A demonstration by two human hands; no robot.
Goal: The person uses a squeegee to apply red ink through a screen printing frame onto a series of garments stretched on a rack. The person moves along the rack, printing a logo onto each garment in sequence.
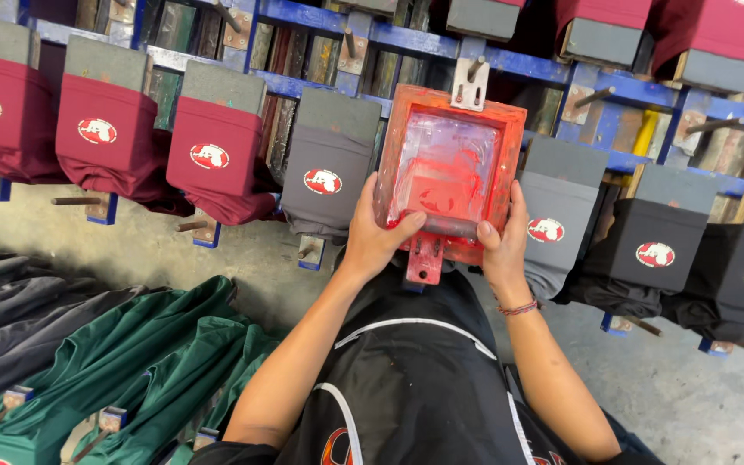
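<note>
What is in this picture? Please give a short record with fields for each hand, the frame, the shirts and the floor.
left hand: grips the squeegee inside the frame, at its left end
right hand: grips the same squeegee at its right end
squeegee: lies across the lower part of the screen
frame: red, wet with red ink, lying over a pallet
shirts: maroon, grey and black, on a row of pallets, each with a red and white print
rack: blue metal
floor: grey concrete; green and grey shirts at left
</note>
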